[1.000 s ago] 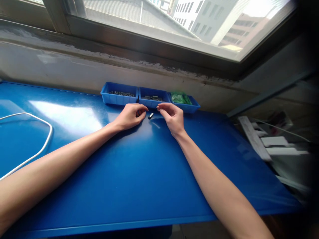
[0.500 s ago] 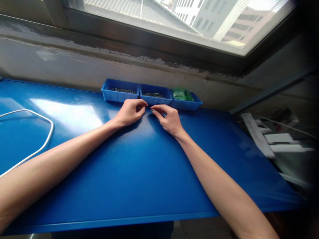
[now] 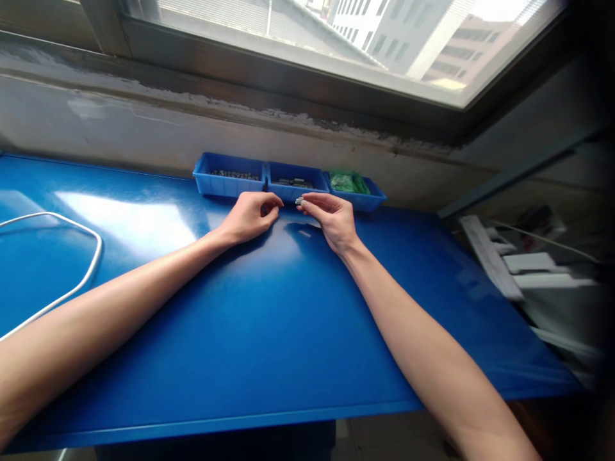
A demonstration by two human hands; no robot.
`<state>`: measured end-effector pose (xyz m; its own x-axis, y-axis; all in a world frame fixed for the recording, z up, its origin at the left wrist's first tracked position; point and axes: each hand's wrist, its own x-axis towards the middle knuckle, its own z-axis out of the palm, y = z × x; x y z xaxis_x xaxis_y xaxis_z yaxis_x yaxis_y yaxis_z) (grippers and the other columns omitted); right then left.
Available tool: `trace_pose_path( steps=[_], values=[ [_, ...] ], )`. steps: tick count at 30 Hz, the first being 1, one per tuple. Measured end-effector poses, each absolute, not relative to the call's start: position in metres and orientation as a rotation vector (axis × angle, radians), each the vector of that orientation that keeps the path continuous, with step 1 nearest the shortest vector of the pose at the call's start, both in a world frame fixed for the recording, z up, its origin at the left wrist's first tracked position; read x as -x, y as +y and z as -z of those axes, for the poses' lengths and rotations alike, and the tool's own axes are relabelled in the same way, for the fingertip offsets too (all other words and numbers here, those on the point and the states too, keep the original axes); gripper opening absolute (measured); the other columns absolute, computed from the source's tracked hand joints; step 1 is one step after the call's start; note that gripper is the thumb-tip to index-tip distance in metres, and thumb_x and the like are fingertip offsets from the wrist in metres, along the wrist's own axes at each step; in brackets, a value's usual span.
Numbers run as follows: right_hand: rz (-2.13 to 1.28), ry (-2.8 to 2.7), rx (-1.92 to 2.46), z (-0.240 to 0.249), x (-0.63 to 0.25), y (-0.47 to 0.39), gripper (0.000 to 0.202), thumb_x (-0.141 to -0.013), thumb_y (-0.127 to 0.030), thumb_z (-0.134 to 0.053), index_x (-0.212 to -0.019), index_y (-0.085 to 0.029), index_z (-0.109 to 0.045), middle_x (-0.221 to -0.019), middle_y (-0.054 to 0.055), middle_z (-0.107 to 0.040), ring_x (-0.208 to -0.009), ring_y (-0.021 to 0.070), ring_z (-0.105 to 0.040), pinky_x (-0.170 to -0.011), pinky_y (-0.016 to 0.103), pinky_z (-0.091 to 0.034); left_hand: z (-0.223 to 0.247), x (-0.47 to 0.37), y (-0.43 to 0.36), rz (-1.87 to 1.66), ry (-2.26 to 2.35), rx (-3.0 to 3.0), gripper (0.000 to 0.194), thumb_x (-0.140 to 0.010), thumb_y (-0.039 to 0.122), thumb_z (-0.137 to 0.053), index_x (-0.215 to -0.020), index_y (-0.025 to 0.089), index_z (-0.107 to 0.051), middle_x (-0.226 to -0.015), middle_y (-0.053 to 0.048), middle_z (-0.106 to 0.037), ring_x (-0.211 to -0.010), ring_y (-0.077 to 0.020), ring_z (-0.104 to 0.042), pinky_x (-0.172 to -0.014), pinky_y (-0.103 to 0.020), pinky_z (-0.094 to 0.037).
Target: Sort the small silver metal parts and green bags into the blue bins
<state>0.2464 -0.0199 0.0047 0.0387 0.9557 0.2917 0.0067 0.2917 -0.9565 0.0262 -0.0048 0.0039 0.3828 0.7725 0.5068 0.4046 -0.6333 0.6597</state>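
Pinched between the thumb and fingers of my right hand [image 3: 336, 219] is a small silvery metal part [image 3: 298, 201], too small to name more exactly. The hand is raised just in front of the middle blue bin [image 3: 298, 192]. My left hand [image 3: 251, 216] is closed close by on the left, thumb and fingertips together; whatever sits between them is hidden. Small metal pieces [image 3: 235, 175] fill the bottom of the left blue bin [image 3: 230, 187]. Larger metal parts [image 3: 294, 183] lie in the middle bin.
Green plastic packets [image 3: 348, 182] sit in the right blue bin [image 3: 368, 202]. A white cable [image 3: 93, 256] curves over the blue table [image 3: 240, 358] at the left. Behind the bins rise a wall and a window [image 3: 298, 48]. White objects [image 3: 533, 262] stand beyond the table's right edge.
My right hand has lifted slightly and moved a little right, away from the left hand, showing more of the metal part. My left hand has hardly moved.
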Motion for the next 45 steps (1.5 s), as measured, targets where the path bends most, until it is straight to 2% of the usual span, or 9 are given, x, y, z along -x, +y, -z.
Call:
trace_pose_path(
  steps=[2, 6, 10, 13, 16, 19, 24, 31, 45],
  values=[
    [-0.943, -1.252, 0.985, -0.006, -0.241, -0.017, 0.038, -0.071, -0.044, -0.092, -0.101, -0.024, -0.080, -0.102, 0.005, -0.083, -0.102, 0.0258, -0.080, -0.101, 0.043, -0.063, -0.004, -0.026, -0.005, -1.151, 1.010, -2.221, 0.026, -0.086, 0.022, -0.059, -0.098, 0.015, -0.080, -0.089, -0.005, -0.080, -0.074, -0.0165, -0.069, -0.071, -0.026, -0.052],
    [-0.931, -1.256, 0.925, -0.007, -0.237, -0.010, 0.061, -0.069, -0.048, -0.092, -0.123, -0.026, -0.073, -0.134, 0.007, -0.075, -0.131, 0.0277, -0.069, -0.119, 0.046, -0.053, -0.003, -0.027, -0.004, -1.161, 1.007, -2.227, 0.025, -0.086, 0.022, -0.059, -0.098, 0.015, -0.080, -0.090, -0.006, -0.080, -0.072, -0.0160, -0.068, -0.071, -0.026, -0.052],
    [-0.929, -1.295, 0.869, -0.007, -0.239, -0.009, 0.066, -0.066, -0.047, -0.094, -0.125, -0.027, -0.072, -0.147, 0.005, -0.067, -0.141, 0.0295, -0.061, -0.123, 0.047, -0.048, -0.002, -0.027, -0.004, -1.147, 1.010, -2.229, 0.026, -0.086, 0.022, -0.060, -0.099, 0.015, -0.081, -0.093, -0.006, -0.081, -0.074, -0.0165, -0.069, -0.072, -0.026, -0.052],
    [-0.896, -1.326, 0.847, -0.006, -0.240, -0.012, 0.053, -0.070, -0.044, -0.092, -0.118, -0.028, -0.075, -0.139, 0.004, -0.072, -0.133, 0.0290, -0.067, -0.121, 0.048, -0.050, -0.002, -0.026, -0.003, -1.124, 1.007, -2.238, 0.026, -0.086, 0.022, -0.059, -0.099, 0.015, -0.081, -0.091, -0.006, -0.081, -0.074, -0.0167, -0.069, -0.071, -0.026, -0.051],
    [-0.829, -1.382, 0.932, -0.004, -0.241, -0.016, 0.034, -0.076, -0.042, -0.088, -0.103, -0.025, -0.078, -0.115, 0.005, -0.081, -0.112, 0.0276, -0.076, -0.110, 0.048, -0.058, -0.003, -0.026, -0.003, -1.126, 1.006, -2.246, 0.027, -0.085, 0.021, -0.059, -0.100, 0.015, -0.081, -0.090, -0.006, -0.080, -0.075, -0.0170, -0.069, -0.072, -0.027, -0.051],
    [-0.760, -1.414, 1.047, 0.000, -0.243, -0.016, 0.024, -0.075, -0.039, -0.086, -0.092, -0.024, -0.078, -0.101, 0.005, -0.082, -0.101, 0.0255, -0.077, -0.102, 0.044, -0.062, -0.004, -0.025, -0.003, -1.144, 0.997, -2.248, 0.027, -0.084, 0.020, -0.061, -0.101, 0.015, -0.081, -0.094, -0.006, -0.081, -0.078, -0.0175, -0.071, -0.074, -0.027, -0.053],
    [-0.846, -1.441, 1.070, 0.003, -0.247, -0.014, 0.025, -0.071, -0.033, -0.085, -0.093, -0.022, -0.080, -0.101, 0.005, -0.083, -0.100, 0.0247, -0.077, -0.100, 0.042, -0.060, -0.005, -0.024, -0.004, -1.160, 0.934, -2.257, 0.025, -0.081, 0.018, -0.063, -0.099, 0.014, -0.080, -0.095, -0.007, -0.079, -0.078, -0.0170, -0.072, -0.077, -0.027, -0.056],
    [-0.925, -1.464, 1.078, -0.001, -0.248, -0.016, 0.030, -0.067, -0.034, -0.089, -0.094, -0.022, -0.081, -0.099, 0.005, -0.083, -0.100, 0.0254, -0.078, -0.100, 0.042, -0.060, -0.004, -0.023, -0.003, -1.111, 0.914, -2.227, 0.025, -0.081, 0.017, -0.062, -0.099, 0.015, -0.080, -0.099, -0.006, -0.080, -0.083, -0.0181, -0.073, -0.080, -0.028, -0.058],
    [-0.954, -1.517, 1.117, -0.004, -0.245, -0.019, 0.021, -0.066, -0.027, -0.084, -0.086, -0.022, -0.082, -0.094, 0.004, -0.083, -0.095, 0.0249, -0.078, -0.097, 0.041, -0.061, -0.004, -0.023, -0.003, -1.067, 0.904, -2.263, 0.024, -0.082, 0.020, -0.064, -0.099, 0.016, -0.081, -0.094, -0.006, -0.080, -0.080, -0.0181, -0.073, -0.077, -0.028, -0.056]
  ],
)
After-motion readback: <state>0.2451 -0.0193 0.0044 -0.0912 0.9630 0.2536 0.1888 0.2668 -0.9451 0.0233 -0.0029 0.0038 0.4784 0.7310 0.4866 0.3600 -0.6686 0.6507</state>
